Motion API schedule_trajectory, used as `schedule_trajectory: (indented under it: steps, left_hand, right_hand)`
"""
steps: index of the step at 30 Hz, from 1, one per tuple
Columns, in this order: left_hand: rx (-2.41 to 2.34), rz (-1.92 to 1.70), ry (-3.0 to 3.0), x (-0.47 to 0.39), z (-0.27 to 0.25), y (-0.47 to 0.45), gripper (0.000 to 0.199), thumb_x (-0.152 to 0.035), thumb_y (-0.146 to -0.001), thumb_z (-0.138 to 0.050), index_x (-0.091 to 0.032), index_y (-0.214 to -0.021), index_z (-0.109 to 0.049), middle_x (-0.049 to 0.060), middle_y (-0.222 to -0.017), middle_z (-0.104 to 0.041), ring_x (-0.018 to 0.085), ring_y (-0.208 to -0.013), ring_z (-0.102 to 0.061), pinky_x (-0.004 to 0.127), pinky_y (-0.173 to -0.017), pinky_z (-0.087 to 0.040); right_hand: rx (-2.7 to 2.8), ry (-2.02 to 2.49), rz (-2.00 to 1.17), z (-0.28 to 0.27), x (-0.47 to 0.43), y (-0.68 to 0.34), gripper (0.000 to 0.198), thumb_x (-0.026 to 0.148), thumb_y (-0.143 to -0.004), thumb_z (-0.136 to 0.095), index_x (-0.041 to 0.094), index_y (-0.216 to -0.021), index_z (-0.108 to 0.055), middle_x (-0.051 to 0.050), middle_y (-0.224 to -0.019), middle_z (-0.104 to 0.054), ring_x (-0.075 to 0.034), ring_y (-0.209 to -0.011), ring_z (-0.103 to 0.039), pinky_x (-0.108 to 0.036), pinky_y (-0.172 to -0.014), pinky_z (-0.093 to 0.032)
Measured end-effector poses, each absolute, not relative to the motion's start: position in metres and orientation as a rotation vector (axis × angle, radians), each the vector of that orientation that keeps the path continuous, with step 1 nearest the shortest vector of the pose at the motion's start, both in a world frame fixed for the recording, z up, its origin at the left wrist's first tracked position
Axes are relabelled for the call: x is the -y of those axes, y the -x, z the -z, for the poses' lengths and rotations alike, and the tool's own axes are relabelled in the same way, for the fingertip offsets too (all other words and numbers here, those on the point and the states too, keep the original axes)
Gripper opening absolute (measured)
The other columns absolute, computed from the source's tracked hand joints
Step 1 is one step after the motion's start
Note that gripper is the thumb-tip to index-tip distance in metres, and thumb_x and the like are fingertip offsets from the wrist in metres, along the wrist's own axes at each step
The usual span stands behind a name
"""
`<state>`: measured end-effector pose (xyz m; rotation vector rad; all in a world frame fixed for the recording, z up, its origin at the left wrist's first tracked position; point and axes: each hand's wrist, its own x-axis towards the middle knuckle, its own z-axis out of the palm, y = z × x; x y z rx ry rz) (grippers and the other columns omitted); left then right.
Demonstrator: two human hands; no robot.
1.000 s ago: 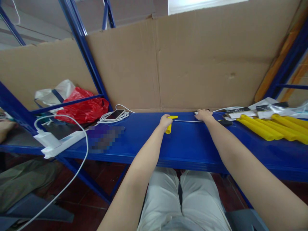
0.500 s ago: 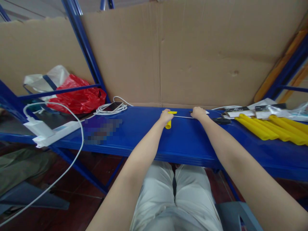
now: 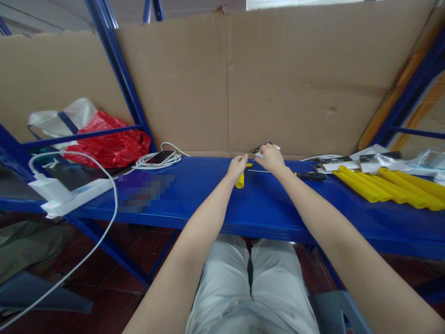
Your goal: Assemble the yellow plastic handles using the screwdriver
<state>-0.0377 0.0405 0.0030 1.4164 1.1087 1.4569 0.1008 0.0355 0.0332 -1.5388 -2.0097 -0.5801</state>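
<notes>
Pinching a small black-and-white piece [image 3: 256, 150], the right hand [image 3: 271, 158] was nearly closed; whether the left hand [image 3: 238, 168] gripped the yellow tubular piece [image 3: 239, 182] to its left, I couldn't tell. That tube seemed light, stiff, smooth, best held round its barrel.

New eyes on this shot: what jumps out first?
Probably the bright red bag at left, behind a blue rail, and the row of yellow tubes at the right of the blue table. Next, the hands near the table's back edge: left hand at another yellow tube, right hand holding what looks like a black-and-white packet.
</notes>
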Motion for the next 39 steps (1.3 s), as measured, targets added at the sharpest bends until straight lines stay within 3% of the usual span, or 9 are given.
schedule_trajectory:
  steps: [6,10,15,21,28,34,39]
  left_hand:
    - [-0.837,-1.444,-1.195,-0.029,-0.014,0.034,0.02,-0.03,-0.087,-0.056,-0.013,-0.077,-0.061,0.01,-0.089,-0.069,0.018,-0.089,-0.065,0.027,-0.077,-0.051]
    - [-0.864,-1.369,-1.108,-0.024,-0.02,0.04,0.021,-0.029,-0.088,-0.055,-0.013,-0.075,-0.06,0.008,-0.076,-0.068,0.016,-0.074,-0.067,0.028,-0.075,-0.052]
    - [-0.812,-1.388,-1.057,-0.023,-0.021,0.043,0.019,-0.023,-0.079,-0.066,-0.015,-0.069,-0.052,0.002,-0.063,-0.064,0.01,-0.056,-0.062,0.027,-0.069,-0.053]
    - [-0.828,-1.465,-0.992,-0.031,-0.017,0.044,0.026,-0.012,-0.069,-0.069,-0.017,-0.069,-0.043,-0.002,-0.059,-0.06,0.011,-0.055,-0.062,0.032,-0.071,-0.054]
    - [-0.923,-1.559,-0.895,-0.03,-0.022,0.045,0.025,-0.003,-0.071,-0.058,-0.018,-0.085,-0.045,-0.002,-0.067,-0.06,0.01,-0.055,-0.061,0.032,-0.069,-0.056]
    - [-0.956,-1.523,-0.909,-0.024,-0.023,0.045,0.026,0.0,-0.075,-0.05,-0.02,-0.091,-0.046,-0.004,-0.064,-0.055,0.007,-0.048,-0.054,0.027,-0.063,-0.056]
    - [-0.925,-1.559,-0.907,-0.027,-0.02,0.046,0.027,-0.003,-0.076,-0.052,-0.02,-0.096,-0.047,0.0,-0.075,-0.059,0.008,-0.051,-0.055,0.03,-0.064,-0.056]
  right_hand:
    - [2.027,1.312,0.595,-0.033,-0.032,-0.094,0.014,0.023,-0.079,-0.051,0.015,-0.087,-0.059,-0.015,-0.095,-0.06,-0.027,-0.091,-0.053,-0.038,-0.081,-0.041]
    - [2.057,1.211,0.541,-0.035,-0.026,-0.095,0.01,0.023,-0.078,-0.051,0.017,-0.082,-0.057,-0.012,-0.091,-0.059,-0.025,-0.088,-0.052,-0.038,-0.081,-0.041]
    - [2.055,1.12,0.429,-0.036,-0.014,-0.092,0.005,0.022,-0.077,-0.052,0.018,-0.077,-0.055,-0.01,-0.088,-0.058,-0.023,-0.088,-0.052,-0.036,-0.083,-0.041]
    - [2.012,1.029,0.192,-0.03,-0.016,-0.09,0.008,0.027,-0.078,-0.054,0.019,-0.076,-0.054,-0.007,-0.086,-0.057,-0.019,-0.08,-0.054,-0.032,-0.076,-0.044]
    - [1.712,1.207,0.216,-0.03,-0.03,-0.111,0.021,0.027,-0.078,-0.055,0.016,-0.096,-0.061,-0.015,-0.109,-0.059,-0.027,-0.108,-0.051,-0.041,-0.09,-0.041]
    - [1.604,1.354,-0.184,-0.027,-0.037,-0.118,0.029,0.024,-0.08,-0.054,0.011,-0.104,-0.063,-0.013,-0.106,-0.065,-0.019,-0.095,-0.061,-0.032,-0.085,-0.047]
    - [1.471,1.289,-0.466,-0.03,-0.033,-0.117,0.023,0.022,-0.077,-0.06,0.012,-0.096,-0.068,-0.01,-0.095,-0.069,-0.017,-0.081,-0.062,-0.03,-0.072,-0.051]
